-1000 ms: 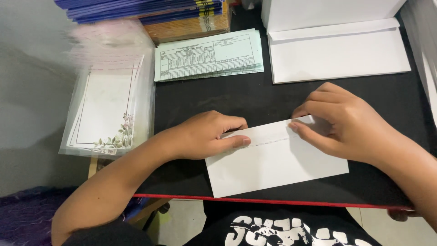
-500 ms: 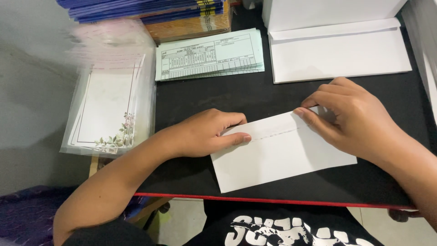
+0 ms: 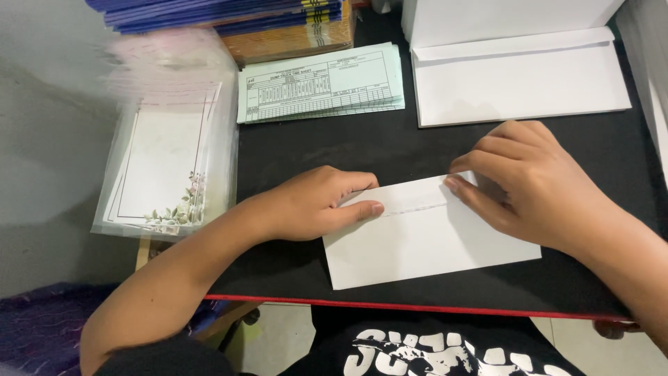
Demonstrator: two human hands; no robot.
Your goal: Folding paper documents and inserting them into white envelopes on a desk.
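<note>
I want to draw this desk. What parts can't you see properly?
Head view only:
- White paper envelope: its right end is hidden under the right hand.
- Stack of blue booklets: cut off by the top edge.
- Clear plastic sleeve of flower-bordered cards: its top is blurred.

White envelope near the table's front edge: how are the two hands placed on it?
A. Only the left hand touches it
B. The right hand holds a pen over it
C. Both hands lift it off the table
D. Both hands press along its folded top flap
D: the left hand and right hand both press fingers along the top flap of the white envelope, which lies flat on the black table; no pen is visible.
</note>
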